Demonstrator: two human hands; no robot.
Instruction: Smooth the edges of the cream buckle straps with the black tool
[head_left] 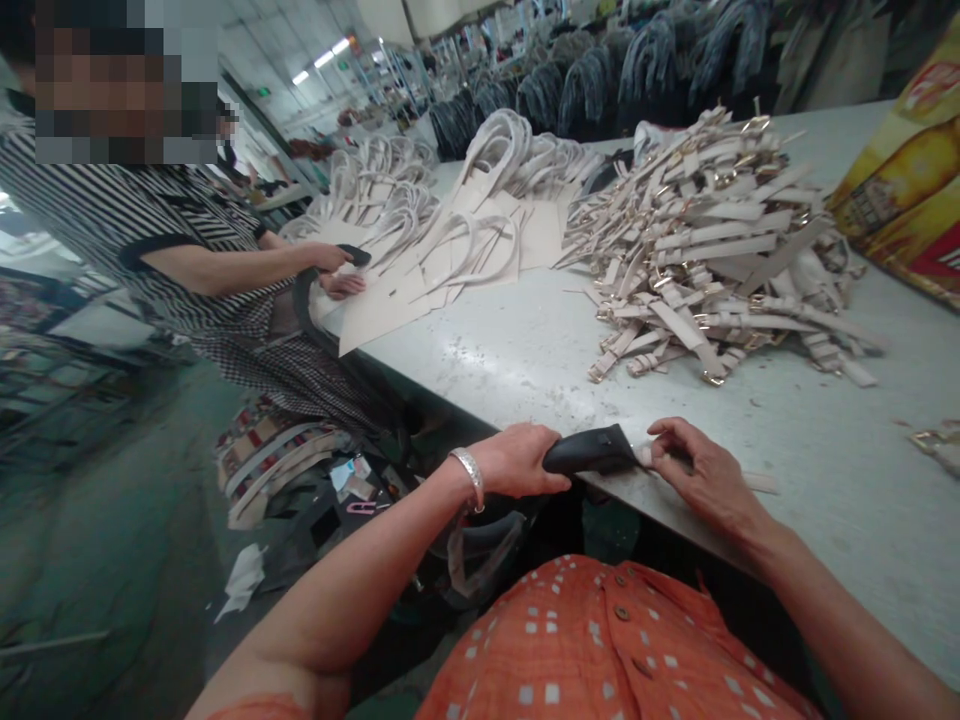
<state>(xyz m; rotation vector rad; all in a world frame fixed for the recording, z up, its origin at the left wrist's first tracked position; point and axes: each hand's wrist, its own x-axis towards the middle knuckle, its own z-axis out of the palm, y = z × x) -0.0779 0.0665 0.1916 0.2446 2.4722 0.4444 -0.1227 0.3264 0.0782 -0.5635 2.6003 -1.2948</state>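
At the near edge of the worktop (525, 370):
- Left hand (517, 460), with 1 silver bracelet (471, 476) on the wrist: fingers are clenching around the handle of a black tool (589, 452), which is lying flat along the worktop's edge.
- Right hand (697, 468): fingers are pinching a pale strap (642, 456) against the worktop, right at the tool's tip.
- Pile of straps (712, 240), pale with gold buckles: lying further back, well apart from both hands.
- Bag panels (465, 240), pale with looped handles: spreading across the far left of the worktop.
- Co-worker (150, 230) in striped clothing: standing at the left side, 2 hands resting on the panels, 1 gripping a dark tool (354, 255).
- Yellow box (907, 170): sitting at the far right.
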